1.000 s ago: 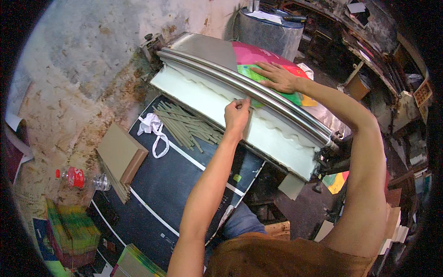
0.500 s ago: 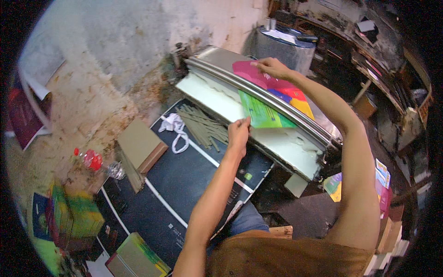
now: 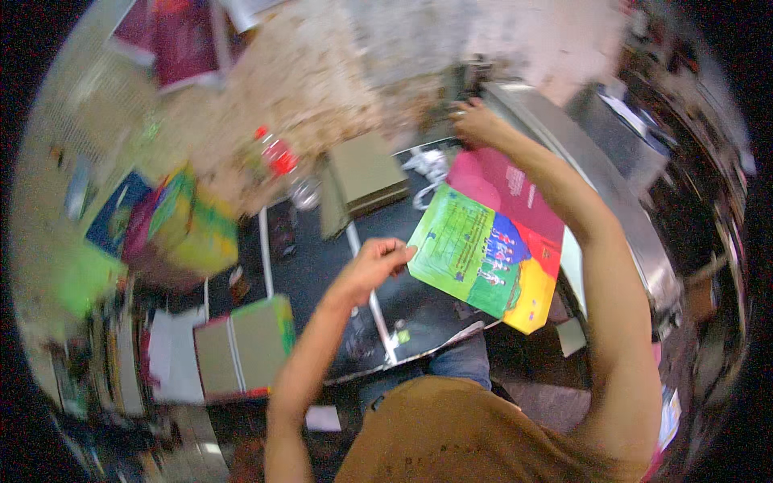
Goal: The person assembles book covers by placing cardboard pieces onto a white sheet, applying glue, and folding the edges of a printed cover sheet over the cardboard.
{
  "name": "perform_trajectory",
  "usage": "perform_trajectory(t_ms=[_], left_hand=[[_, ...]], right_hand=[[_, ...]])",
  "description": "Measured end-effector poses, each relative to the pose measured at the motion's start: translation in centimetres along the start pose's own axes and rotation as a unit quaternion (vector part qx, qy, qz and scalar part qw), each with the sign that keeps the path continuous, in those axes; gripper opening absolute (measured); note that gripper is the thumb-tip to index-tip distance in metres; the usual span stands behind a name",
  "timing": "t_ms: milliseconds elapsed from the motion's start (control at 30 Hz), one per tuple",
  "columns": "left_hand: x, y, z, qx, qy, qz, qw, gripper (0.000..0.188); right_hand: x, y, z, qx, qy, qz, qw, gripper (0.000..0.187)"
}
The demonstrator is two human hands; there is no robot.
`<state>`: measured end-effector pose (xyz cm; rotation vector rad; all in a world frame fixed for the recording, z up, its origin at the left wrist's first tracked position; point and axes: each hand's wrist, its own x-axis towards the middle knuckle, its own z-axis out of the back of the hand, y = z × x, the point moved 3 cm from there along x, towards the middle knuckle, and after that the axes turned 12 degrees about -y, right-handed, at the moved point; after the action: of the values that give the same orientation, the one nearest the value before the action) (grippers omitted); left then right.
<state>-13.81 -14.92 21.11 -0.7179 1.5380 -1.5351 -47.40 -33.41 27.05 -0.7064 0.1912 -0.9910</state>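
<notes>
A colourful printed cover sheet (image 3: pixel 483 258) in maroon, green, blue, red and yellow spreads in front of me, tilted, above the dark table's right part. My left hand (image 3: pixel 378 266) pinches its green left corner between thumb and fingers. My right hand (image 3: pixel 477 122) is beyond the sheet's far maroon end, beside the near end of the metal roller machine (image 3: pixel 555 121). Blur smears its fingers, so I cannot make out their grip. My right forearm crosses over the sheet's right side and hides part of the machine.
On the dark table (image 3: pixel 314 249) lie a stack of grey boards (image 3: pixel 366 173), a white cloth (image 3: pixel 427 169) and an open board cover (image 3: pixel 245 346). A red-labelled bottle (image 3: pixel 278 153) stands near the wall. Stacked green-yellow covers (image 3: pixel 193 225) are at left.
The sheet has come away from the rollers toward me and now lies more fully in view. Both hands have shifted with it; my right hand has left its place above the rollers. The view turned left.
</notes>
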Motion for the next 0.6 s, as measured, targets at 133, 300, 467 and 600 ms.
perform_trajectory(t_ms=[133, 300, 467, 600], left_hand=[[-3.5, -2.3, 11.1, 0.335, -0.214, -0.218, 0.892, 0.023], [-14.7, -3.7, 12.5, 0.444, -0.358, -0.389, 0.723, 0.014], [-18.5, 7.8, 9.6, 0.403, -0.341, -0.329, 0.783, 0.017], [-19.5, 17.0, 8.2, 0.408, -0.302, -0.190, 0.840, 0.019]], right_hand=[[-1.5, 0.7, 2.2, 0.197, -0.184, -0.093, 0.958, 0.023], [-11.0, 10.7, 11.8, 0.171, -0.307, -0.196, 0.916, 0.018], [-22.9, 19.2, 1.9, 0.363, -0.236, -0.267, 0.861, 0.027], [-25.3, 28.5, 2.9, 0.322, -0.143, -0.220, 0.910, 0.033]])
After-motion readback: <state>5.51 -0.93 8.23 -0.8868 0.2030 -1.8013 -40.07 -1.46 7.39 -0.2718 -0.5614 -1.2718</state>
